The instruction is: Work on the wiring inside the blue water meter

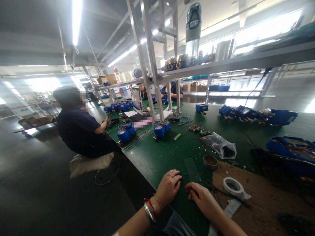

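At the view's nine o'clock, a co-worker [76, 124], legs lost in shadow; at six, the left hand [169, 187] on the bench [145, 159], fingers together, palm hidden, grip untellable; at five, a faint clear strip [191, 167] just beyond the right hand [201, 197], fingers curled, grip likewise untellable; at four, tape [228, 181]; at three, a blue case [290, 146], cut off.

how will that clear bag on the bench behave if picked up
The clear bag will probably be floppy, since it looks thin and creased. It may hang lopsided, as the dark contents bunch at one end. Its shiny surface could feel slippery.
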Available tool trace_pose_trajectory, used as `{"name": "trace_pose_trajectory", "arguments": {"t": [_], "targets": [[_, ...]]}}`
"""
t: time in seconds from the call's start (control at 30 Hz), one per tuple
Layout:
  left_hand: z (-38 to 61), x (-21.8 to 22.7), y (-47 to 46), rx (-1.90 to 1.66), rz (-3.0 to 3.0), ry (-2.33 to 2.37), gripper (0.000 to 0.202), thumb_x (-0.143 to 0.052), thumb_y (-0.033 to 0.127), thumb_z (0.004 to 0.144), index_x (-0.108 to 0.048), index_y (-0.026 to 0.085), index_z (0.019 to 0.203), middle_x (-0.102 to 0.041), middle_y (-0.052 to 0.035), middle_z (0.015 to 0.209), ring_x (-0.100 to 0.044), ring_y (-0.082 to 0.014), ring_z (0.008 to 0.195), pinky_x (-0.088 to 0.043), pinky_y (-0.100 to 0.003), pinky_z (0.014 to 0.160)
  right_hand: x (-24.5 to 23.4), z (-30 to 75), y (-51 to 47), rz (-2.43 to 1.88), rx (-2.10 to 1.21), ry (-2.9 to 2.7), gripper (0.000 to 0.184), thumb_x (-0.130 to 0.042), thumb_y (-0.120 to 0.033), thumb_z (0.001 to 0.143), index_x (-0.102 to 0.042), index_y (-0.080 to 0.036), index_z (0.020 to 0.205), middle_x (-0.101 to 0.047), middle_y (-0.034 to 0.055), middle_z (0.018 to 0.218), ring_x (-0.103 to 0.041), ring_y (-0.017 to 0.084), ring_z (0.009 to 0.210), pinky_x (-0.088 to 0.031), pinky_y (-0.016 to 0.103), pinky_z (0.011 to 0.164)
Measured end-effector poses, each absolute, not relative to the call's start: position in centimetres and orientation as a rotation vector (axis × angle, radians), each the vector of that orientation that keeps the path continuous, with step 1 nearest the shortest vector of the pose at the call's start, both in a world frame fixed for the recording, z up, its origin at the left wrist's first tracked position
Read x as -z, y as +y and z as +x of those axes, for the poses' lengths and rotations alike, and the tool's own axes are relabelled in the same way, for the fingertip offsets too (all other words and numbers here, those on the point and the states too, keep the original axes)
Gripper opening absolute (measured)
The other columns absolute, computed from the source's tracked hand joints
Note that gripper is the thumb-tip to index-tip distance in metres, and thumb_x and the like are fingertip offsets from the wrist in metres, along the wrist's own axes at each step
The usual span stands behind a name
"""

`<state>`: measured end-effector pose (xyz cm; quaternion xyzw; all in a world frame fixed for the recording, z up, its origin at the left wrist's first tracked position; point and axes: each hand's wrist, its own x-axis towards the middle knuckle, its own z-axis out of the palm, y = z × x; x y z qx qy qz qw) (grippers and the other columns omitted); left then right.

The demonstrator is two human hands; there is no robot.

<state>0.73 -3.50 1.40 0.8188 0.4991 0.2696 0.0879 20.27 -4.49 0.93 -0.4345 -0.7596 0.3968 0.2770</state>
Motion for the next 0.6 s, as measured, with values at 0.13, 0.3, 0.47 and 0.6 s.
{"name": "trace_pose_trajectory", "arguments": {"t": [0.13, 0.3, 0.47, 0.6], "targets": [[0.77, -1.55, -3.59, -0.798, 2.435, 1.487, 0.029, -0.046, 0.021, 0.090, -0.062, 0.021, 0.114, -0.051, -0.0014, 0.129, -0.041, -0.0160, 0.124, -0.031, -0.035, 0.111, -1.02, 20.26, -4.55, -1.177, -1.064, -2.041, 0.027, -0.032, -0.013, 0.085, -0.057, -0.012, 0.096, -0.058, 0.0030, 0.084, -0.056, 0.010, 0.073, -0.043, 0.025, 0.075], [0.80, -1.43, -3.57, -0.825, 2.432, 1.469, 0.029, -0.045, 0.020, 0.090, -0.062, 0.021, 0.113, -0.051, -0.0019, 0.128, -0.041, -0.0167, 0.123, -0.032, -0.036, 0.110, -0.96, 20.31, -4.48, -1.168, -1.065, -2.034, 0.028, -0.032, -0.014, 0.086, -0.057, -0.011, 0.098, -0.059, 0.0038, 0.087, -0.057, 0.010, 0.073, -0.043, 0.025, 0.075], [0.71, -1.27, -3.48, -0.840, 2.424, 1.467, 0.029, -0.044, 0.020, 0.090, -0.062, 0.020, 0.112, -0.051, -0.0019, 0.128, -0.042, -0.0164, 0.123, -0.032, -0.036, 0.110, -0.70, 20.32, -4.36, -1.162, -1.071, -2.039, 0.027, -0.033, -0.014, 0.086, -0.058, -0.012, 0.097, -0.058, 0.0027, 0.084, -0.057, 0.009, 0.072, -0.043, 0.025, 0.074], [0.73, -1.20, -3.51, -0.852, 2.419, 1.482, 0.028, -0.044, 0.020, 0.090, -0.063, 0.020, 0.111, -0.053, -0.0016, 0.126, -0.043, -0.0150, 0.122, -0.031, -0.034, 0.111, -0.47, 20.33, -4.29, -1.150, -1.052, -2.048, 0.028, -0.032, -0.014, 0.086, -0.057, -0.012, 0.099, -0.059, 0.0026, 0.087, -0.057, 0.009, 0.073, -0.043, 0.024, 0.075]]}}
